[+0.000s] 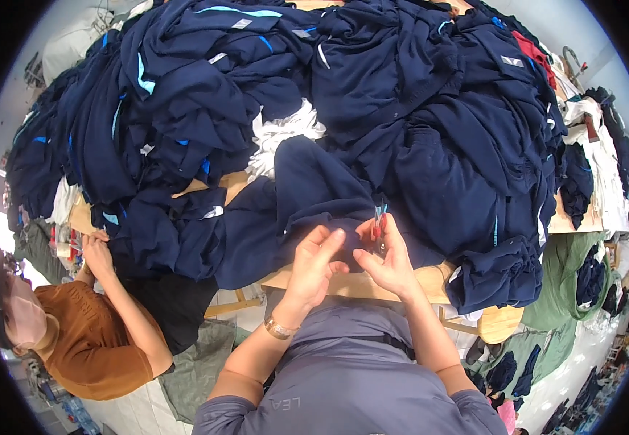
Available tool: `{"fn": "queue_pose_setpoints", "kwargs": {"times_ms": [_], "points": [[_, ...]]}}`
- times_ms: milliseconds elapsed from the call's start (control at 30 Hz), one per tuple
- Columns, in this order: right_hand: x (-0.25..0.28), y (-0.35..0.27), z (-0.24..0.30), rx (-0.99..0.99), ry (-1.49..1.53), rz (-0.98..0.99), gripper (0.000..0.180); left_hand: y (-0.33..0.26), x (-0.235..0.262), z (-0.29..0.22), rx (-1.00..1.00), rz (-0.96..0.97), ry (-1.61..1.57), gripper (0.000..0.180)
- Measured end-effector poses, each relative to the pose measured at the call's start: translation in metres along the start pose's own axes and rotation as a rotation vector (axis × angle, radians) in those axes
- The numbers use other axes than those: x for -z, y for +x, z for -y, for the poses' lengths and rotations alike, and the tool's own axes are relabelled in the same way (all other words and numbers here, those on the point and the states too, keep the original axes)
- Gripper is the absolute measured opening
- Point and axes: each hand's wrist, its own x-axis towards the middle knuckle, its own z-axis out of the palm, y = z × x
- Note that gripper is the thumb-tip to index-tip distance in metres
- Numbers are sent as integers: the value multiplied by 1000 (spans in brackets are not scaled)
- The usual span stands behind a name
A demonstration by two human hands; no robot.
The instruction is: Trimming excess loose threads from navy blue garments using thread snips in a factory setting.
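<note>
A dark navy garment (322, 181) lies spread on the wooden table in front of me, its near part under and just beyond my hands. My left hand (313, 264) hovers over its near edge, palm turned inward and fingers loosely bent and apart, with nothing visible in it. Close beside it, my right hand (393, 262) has small thread snips (378, 226) with red on the handles tucked among its fingers. The tips of the snips point away from me. Whether either hand's fingertips touch the cloth is hard to tell.
Large heaps of navy garments (184, 94) fill the table's far side, with white cloth strips (285, 134) between them. A bundled navy garment (499, 279) sits at the near right edge, above a wooden stool (501, 324). A co-worker in a brown shirt (100, 341) is at the left.
</note>
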Motion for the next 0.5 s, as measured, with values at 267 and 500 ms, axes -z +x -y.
{"fn": "queue_pose_setpoints", "kwargs": {"times_ms": [267, 500], "points": [[16, -2, -19, -59, 144, -165, 31, 2, 3, -13, -97, -26, -203, 10], [19, 8, -1, 219, -453, 49, 40, -2, 6, -22, -201, -65, -41, 10]]}}
